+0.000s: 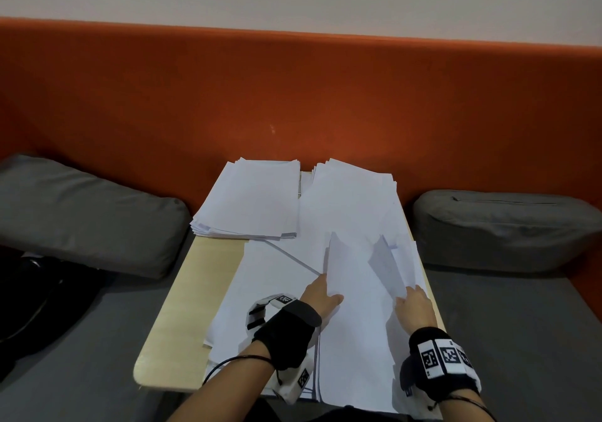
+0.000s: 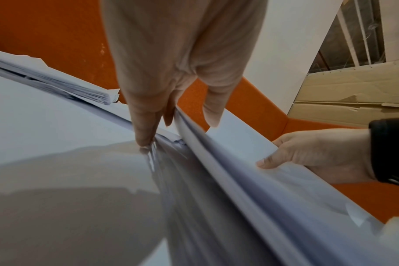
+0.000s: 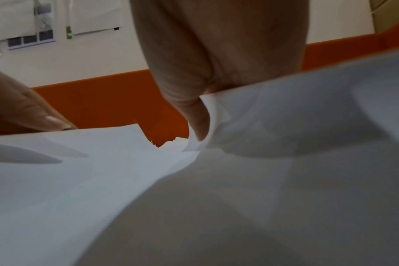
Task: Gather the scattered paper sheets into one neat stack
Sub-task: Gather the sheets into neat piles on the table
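White paper sheets (image 1: 277, 278) cover most of a small pale wooden table (image 1: 182, 294), lying loose and overlapping at odd angles on its near and right parts. At the far left corner sits a fairly squared pile (image 1: 250, 198), its near edge showing many layers; beside it, at the far right, a second pile (image 1: 353, 190) is fanned and uneven. In the middle a bundle of sheets (image 1: 355, 278) is lifted off the spread, bowed and tilted up on its left edge. The left hand (image 1: 321, 296) holds that left edge: in the left wrist view the thumb lies on top of the bundle while the fingers (image 2: 146, 117) reach down on the other side, pinching it, with one fingertip touching the sheets below. The right hand (image 1: 415, 306) holds the bundle's right side, thumb (image 3: 199, 124) on top and fingers tucked beneath the paper, pinching it; those fingers are hidden. Both wrists wear black bands with black-and-white square markers. The number of sheets in the bundle cannot be told. The paper's near edge is cut off behind the arms, and the wrist views are blurred close up. Grey cushions (image 1: 84, 213) lie on either side against an orange backrest (image 1: 293, 96).
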A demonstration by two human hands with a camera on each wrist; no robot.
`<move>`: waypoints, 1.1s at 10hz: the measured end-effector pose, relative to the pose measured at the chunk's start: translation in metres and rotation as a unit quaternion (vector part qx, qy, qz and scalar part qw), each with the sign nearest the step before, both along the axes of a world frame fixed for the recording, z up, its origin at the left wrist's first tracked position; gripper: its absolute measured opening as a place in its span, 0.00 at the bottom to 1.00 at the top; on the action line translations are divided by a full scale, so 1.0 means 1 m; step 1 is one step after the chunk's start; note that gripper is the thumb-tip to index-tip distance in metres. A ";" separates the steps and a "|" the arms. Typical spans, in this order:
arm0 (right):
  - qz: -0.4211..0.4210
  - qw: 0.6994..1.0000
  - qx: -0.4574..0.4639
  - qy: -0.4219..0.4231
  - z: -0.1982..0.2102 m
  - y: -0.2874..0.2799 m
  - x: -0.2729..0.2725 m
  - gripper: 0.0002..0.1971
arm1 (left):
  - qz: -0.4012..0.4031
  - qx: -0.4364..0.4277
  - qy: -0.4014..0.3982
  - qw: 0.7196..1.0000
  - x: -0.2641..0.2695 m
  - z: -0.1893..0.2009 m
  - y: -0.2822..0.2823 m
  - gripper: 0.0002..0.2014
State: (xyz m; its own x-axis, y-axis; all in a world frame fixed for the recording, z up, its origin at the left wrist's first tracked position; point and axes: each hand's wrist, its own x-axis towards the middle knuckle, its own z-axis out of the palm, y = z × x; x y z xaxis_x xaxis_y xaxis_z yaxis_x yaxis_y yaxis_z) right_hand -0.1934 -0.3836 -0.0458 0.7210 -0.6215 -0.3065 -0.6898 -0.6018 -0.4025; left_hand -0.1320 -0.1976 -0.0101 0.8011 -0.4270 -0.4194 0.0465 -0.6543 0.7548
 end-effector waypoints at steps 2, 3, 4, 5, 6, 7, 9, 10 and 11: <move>-0.048 0.998 0.018 0.035 0.005 -0.007 -0.001 0.17 | 0.001 -0.010 0.007 1.000 0.000 -0.001 0.001 0.24; -0.062 0.997 0.026 0.039 0.009 -0.008 -0.003 0.16 | 0.003 -0.013 0.008 1.000 0.000 -0.002 0.001 0.24; -0.072 0.996 0.051 0.026 0.010 -0.012 -0.004 0.15 | 0.003 -0.015 0.007 1.000 0.000 -0.002 0.001 0.24; -0.082 0.995 0.047 0.034 0.013 -0.011 -0.003 0.15 | 0.002 -0.015 0.004 1.000 0.000 -0.002 0.001 0.24; -0.093 0.994 0.048 0.035 0.012 -0.011 -0.002 0.15 | -0.001 -0.014 -0.002 1.000 0.000 -0.003 0.001 0.24; -0.098 0.994 0.049 0.029 0.013 -0.010 -0.001 0.15 | 0.001 -0.012 0.002 1.000 0.000 -0.003 0.001 0.24; -0.071 0.993 0.088 -0.026 0.019 -0.007 0.001 0.14 | 0.007 -0.011 0.006 1.000 0.002 -0.007 -0.001 0.26; -0.001 0.994 0.068 -0.087 0.030 0.003 -0.002 0.13 | 0.017 -0.022 0.011 1.000 0.004 -0.010 0.002 0.27; 0.114 0.973 0.064 -0.192 0.055 0.012 -0.010 0.09 | 0.072 -0.072 0.018 0.995 0.008 -0.016 0.006 0.30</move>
State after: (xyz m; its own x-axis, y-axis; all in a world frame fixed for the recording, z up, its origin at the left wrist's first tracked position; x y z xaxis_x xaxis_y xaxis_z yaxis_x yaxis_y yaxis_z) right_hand -0.2033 -0.3715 0.0090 0.9124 -0.4062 -0.0507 -0.3275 -0.6501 -0.6856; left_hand -0.1236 -0.1914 -0.0259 0.8433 -0.3677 -0.3919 0.1607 -0.5234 0.8368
